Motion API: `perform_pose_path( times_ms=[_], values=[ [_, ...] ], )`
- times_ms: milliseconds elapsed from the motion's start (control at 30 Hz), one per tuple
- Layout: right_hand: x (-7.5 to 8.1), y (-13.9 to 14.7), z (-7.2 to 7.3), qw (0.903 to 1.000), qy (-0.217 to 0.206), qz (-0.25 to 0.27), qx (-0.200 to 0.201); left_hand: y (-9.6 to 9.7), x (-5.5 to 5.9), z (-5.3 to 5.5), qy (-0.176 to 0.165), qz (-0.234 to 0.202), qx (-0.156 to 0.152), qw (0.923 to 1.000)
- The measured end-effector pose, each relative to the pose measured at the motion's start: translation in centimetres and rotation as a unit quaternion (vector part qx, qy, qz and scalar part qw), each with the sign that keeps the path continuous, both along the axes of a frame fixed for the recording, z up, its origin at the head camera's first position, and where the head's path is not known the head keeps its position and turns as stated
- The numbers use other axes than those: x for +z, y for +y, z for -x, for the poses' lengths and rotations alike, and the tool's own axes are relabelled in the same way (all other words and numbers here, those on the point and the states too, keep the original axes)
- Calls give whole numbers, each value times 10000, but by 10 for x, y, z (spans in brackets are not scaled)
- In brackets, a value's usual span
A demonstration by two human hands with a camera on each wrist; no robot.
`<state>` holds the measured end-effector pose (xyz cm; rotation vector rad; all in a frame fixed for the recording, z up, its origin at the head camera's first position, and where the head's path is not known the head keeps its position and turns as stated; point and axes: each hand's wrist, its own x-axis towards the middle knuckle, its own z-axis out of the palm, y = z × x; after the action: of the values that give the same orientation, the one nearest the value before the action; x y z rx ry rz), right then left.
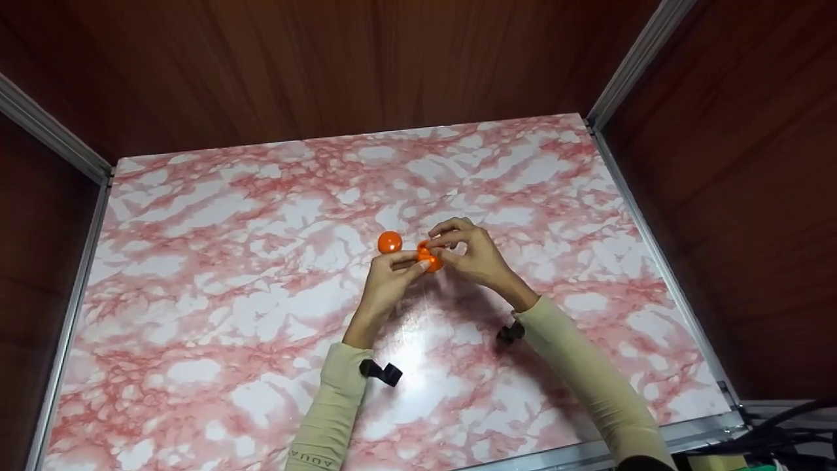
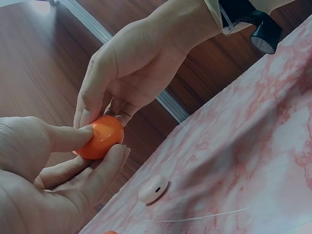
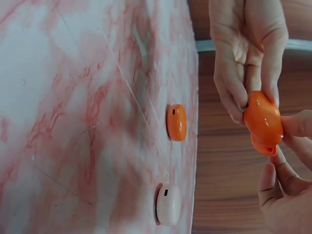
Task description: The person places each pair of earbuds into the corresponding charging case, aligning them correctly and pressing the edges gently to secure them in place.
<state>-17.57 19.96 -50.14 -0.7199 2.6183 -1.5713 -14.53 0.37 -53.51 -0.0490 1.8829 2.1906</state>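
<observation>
Between both hands is a glossy orange earbud case [image 1: 431, 263], held above the table. Its two rounded lobes and a small opening at the lower end show in the right wrist view [image 3: 264, 119]. My left hand [image 1: 386, 281] grips the case between thumb and fingers, and a dark slot shows beside its fingertips. The right hand [image 1: 476, 254] pinches the other end with thumb and fingertips. Another orange case [image 1: 390, 242] lies on the table just beyond the left hand. A white case [image 3: 169, 204] with a dark slot rests there too; I cannot make it out in the head view.
The table [image 1: 216, 294] has a red-and-white marbled top. Dark wood-look panels [image 1: 327, 65] with metal edge rails stand around its back and sides. Black cables [image 1: 785, 432] and other items sit beyond the front right corner.
</observation>
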Motion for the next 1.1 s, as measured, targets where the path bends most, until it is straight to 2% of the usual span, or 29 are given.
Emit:
perform_pose_path(
  times_ms=[133,267,367,467,633,867,1100],
  values=[
    [-1,1,0,9995,-234,186,91,0,0,0,-12,-31,13,10000],
    [0,2,0,9953,-642,718,92,-2,0,0,36,30,-57,10000],
    [-2,4,1,9851,-1079,1328,-164,-2,0,-1,47,111,-66,9999],
    [-6,6,1,9686,-1611,1828,-495,-1,-2,-1,10,116,-35,9999],
    [-16,6,3,9493,-2249,1979,-957,0,-1,-1,-40,128,-27,9999],
    [-21,1,3,9351,-2489,2201,-1234,0,0,0,-84,85,4,9999],
    [-22,0,2,9309,-2546,2319,-1222,2,-1,0,-64,114,-13,9999]
  ],
)
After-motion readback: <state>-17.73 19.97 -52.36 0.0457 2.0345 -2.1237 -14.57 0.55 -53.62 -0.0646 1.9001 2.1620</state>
